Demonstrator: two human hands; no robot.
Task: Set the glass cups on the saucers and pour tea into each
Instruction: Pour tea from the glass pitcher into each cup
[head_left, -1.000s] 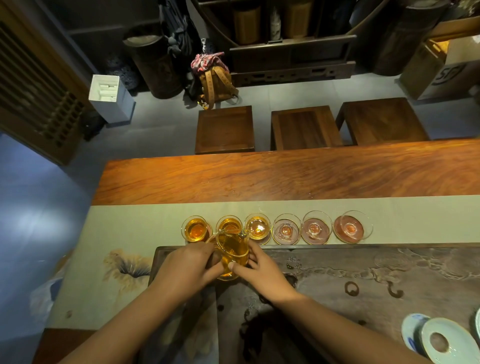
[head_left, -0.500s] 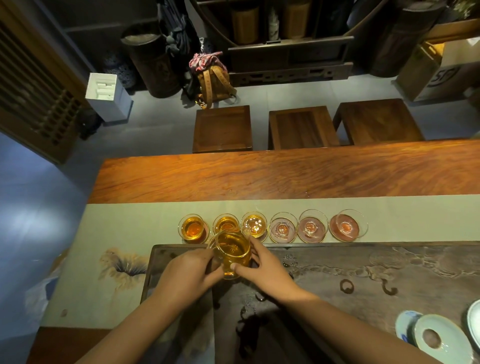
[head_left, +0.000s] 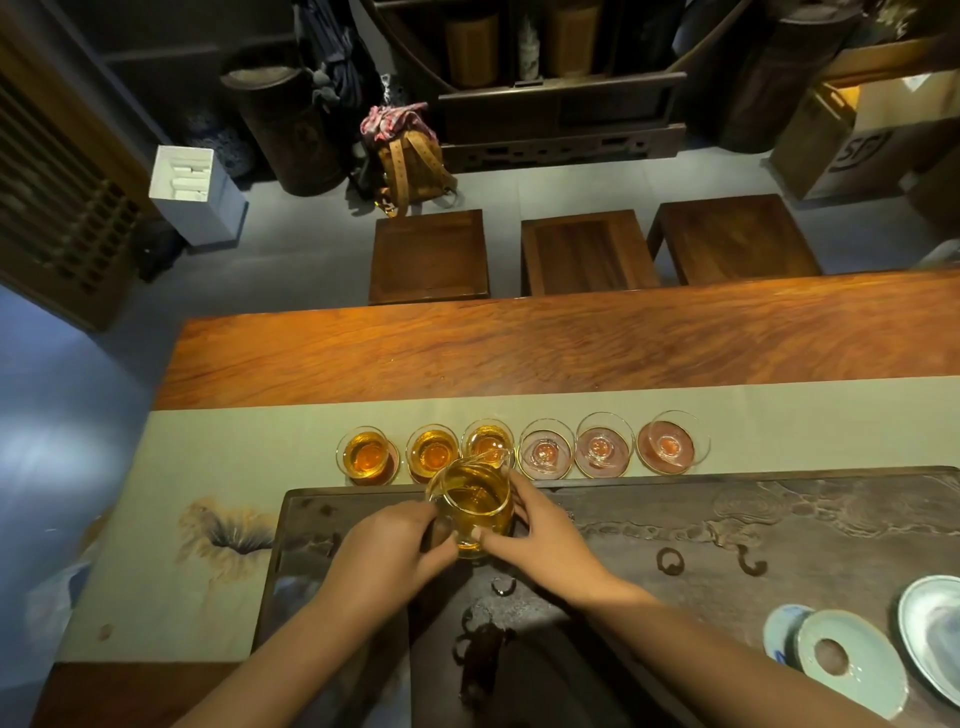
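Over the tray's far edge: a clear glass pitcher (head_left: 475, 501) of amber tea was held between both hands, above the dark carved wooden tea tray (head_left: 727, 525) and just short of the row of cups.
Pitcher's heading: its long axis stood near upright, leaning a little away from the person; the spout rim pointed toward the third cup from the left (head_left: 488, 444), which it overlapped in the head view.
Left hand (head_left: 387, 551): palm down, fingers curled against the pitcher's left side, thumb near its base; forearm came up from the lower left.
Right hand (head_left: 540, 535): thumb laid across the front of the pitcher low down, fingers wrapped round its right and far side; forearm ran in from the lower right.
Grip: both hands pressed on the glass, one on each side, so the pitcher was clasped between them.
Cups: six small clear glass cups stood in a line on round reddish saucers, on the pale green table runner (head_left: 260, 447).
Filled: the three on the left held amber tea, among them the leftmost cup (head_left: 366, 454) and the second cup (head_left: 434, 451).
Unfilled: the three on the right (head_left: 602, 449) looked without tea, the saucers showing pink through them.
Table: a long reddish wooden table (head_left: 519, 348) lay beyond the runner.
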